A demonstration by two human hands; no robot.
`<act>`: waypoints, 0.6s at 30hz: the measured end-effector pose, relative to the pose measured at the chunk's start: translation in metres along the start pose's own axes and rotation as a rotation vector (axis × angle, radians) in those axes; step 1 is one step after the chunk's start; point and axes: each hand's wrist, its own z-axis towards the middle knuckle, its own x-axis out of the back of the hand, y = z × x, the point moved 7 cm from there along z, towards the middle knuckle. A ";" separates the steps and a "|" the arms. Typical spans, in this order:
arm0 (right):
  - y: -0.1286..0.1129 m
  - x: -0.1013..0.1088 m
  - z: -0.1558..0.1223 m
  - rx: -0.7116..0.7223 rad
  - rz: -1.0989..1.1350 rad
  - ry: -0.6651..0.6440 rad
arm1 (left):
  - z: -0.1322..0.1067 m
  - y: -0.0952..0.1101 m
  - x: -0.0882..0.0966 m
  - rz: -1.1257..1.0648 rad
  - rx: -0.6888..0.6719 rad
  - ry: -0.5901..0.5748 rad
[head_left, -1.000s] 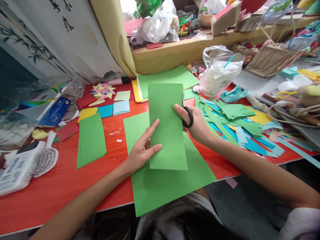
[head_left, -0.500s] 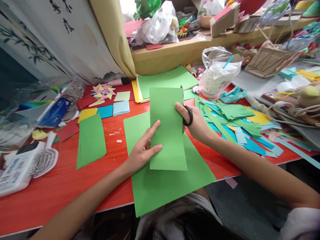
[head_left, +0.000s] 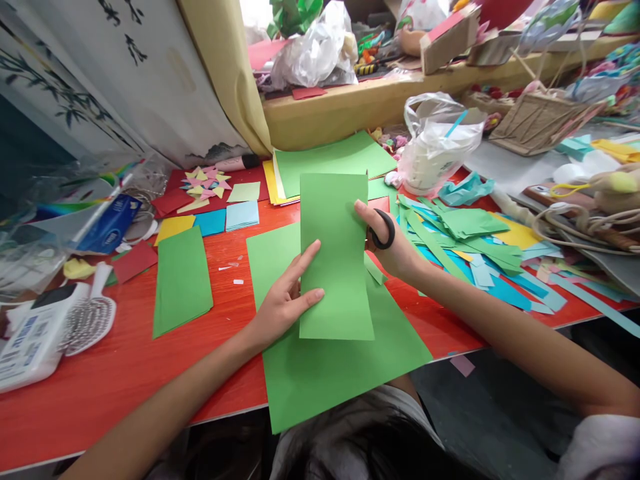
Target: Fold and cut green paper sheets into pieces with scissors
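Green paper piece (head_left: 337,267) is held above the big green sheet (head_left: 320,387), left hand (head_left: 287,297) pinching its left side. Right hand (head_left: 395,243) grips black-handled scissors (head_left: 392,232) along the right side. The blades mostly hide behind the paper, so I can't tell how far apart they are.

Imo the risk is a crooked cut: if that left pinch slips, the piece could swivel mid-snip. Blades dipping low could also nick the big green sheet.

Long axis runs near to far, one short end toward the person, the other toward the desk's (head_left: 225,360) back.

A green strip (head_left: 376,272) pokes out over the big green sheet's right edge; scrap pile (head_left: 470,263) right of that sheet, green stack (head_left: 183,287) left.
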 end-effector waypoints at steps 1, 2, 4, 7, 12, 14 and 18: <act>0.001 0.000 0.000 -0.008 0.022 -0.008 | 0.001 0.000 0.000 -0.020 -0.003 0.006; 0.002 -0.001 0.001 -0.015 0.043 -0.020 | 0.001 -0.001 0.001 -0.047 -0.008 0.012; 0.003 -0.004 0.001 -0.030 0.070 -0.064 | 0.004 -0.001 0.002 -0.114 -0.019 0.022; 0.003 -0.007 0.000 -0.049 0.082 -0.116 | 0.008 -0.004 0.003 -0.197 0.004 0.009; 0.003 -0.005 0.001 -0.072 0.103 -0.109 | 0.015 -0.008 0.011 -0.230 0.064 -0.045; 0.003 -0.002 0.003 -0.064 0.116 -0.086 | 0.017 -0.010 0.014 -0.219 0.073 -0.051; 0.005 0.002 0.007 -0.051 0.124 -0.054 | 0.018 -0.012 0.017 -0.211 0.078 -0.049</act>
